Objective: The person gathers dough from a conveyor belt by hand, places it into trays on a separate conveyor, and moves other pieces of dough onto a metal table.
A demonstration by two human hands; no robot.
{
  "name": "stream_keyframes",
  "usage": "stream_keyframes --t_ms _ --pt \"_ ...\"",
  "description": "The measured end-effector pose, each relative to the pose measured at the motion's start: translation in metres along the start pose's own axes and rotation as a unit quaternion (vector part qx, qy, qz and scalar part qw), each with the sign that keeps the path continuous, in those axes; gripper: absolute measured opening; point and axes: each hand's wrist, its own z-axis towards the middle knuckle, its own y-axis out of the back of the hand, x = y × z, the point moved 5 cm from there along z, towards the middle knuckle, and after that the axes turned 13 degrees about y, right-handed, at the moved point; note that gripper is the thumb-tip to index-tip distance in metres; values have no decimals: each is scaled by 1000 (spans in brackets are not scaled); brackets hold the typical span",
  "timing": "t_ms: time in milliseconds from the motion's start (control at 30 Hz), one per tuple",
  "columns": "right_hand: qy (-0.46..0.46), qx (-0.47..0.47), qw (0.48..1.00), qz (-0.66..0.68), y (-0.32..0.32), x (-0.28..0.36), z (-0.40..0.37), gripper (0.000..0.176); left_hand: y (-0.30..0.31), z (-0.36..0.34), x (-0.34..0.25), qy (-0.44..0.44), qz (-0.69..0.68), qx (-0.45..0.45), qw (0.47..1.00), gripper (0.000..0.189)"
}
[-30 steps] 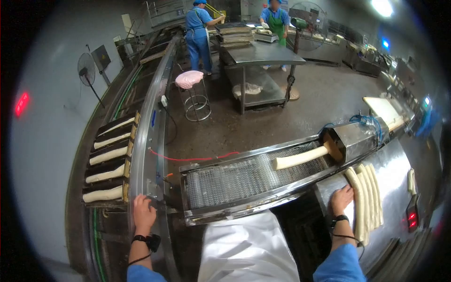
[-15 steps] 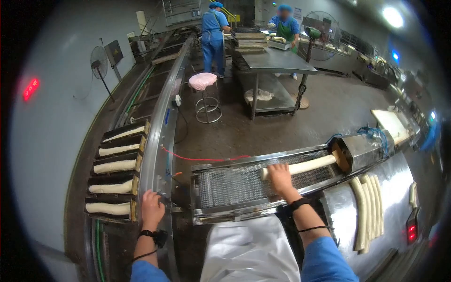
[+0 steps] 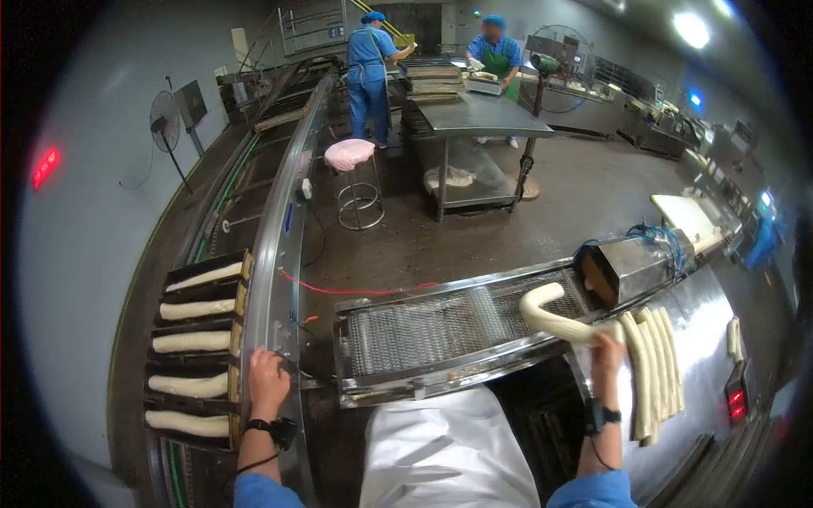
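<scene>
Nearest me, a white apron (image 3: pixel 449 440) hangs between the person's two hands, which are well apart. The left hand (image 3: pixel 268 381) rests with bent fingers on the metal rail (image 3: pixel 269 262); I cannot tell how firmly it holds on. The right hand (image 3: pixel 606 351) is closed around one end of a soft, pale roll (image 3: pixel 555 320), just beside the laid rolls (image 3: pixel 650 364). The rest of the roll reaches left, over the edge of the mesh belt (image 3: pixel 415 339), and its other end hooks back; whether it touches the mesh I can't make out.

The laid rolls lie side by side on the steel desk (image 3: pixel 707 309). At the desk's right side are red digits (image 3: pixel 737 404), with a short pale piece (image 3: pixel 733 338) near them. To the left of the rail sit five dark trays (image 3: pixel 235 383) in a row, each with a length of dough (image 3: pixel 190 385) in it.

At the belt's right end stands a steel box (image 3: pixel 641 267), blue tubing (image 3: pixel 669 241) on top. Beyond the belt I see a stool (image 3: pixel 350 155) with a pink cover and a steel table (image 3: pixel 487 117). Farther off, a person in blue (image 3: pixel 368 76) stands with their back turned, and another in a green apron (image 3: pixel 500 63) stands behind the table.
</scene>
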Motion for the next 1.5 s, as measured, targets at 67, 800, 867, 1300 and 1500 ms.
stream_keyframes --t_ms 67,800,867,1300,1500 --pt "134 -182 965 -133 73 35 -33 31 -1 -1 2 1 0 4 1000 21" --pt "-78 5 668 -740 146 134 -106 100 16 -61 -7 27 91 93 991 40" --pt "-62 32 673 -736 148 130 -89 100 24 -71 -16 47 100 103 988 42" --pt "27 73 677 -732 172 119 -95 100 27 -99 -24 67 141 128 979 44" --pt "64 38 677 -732 183 115 -116 98 3 -73 -82 32 73 128 989 44"
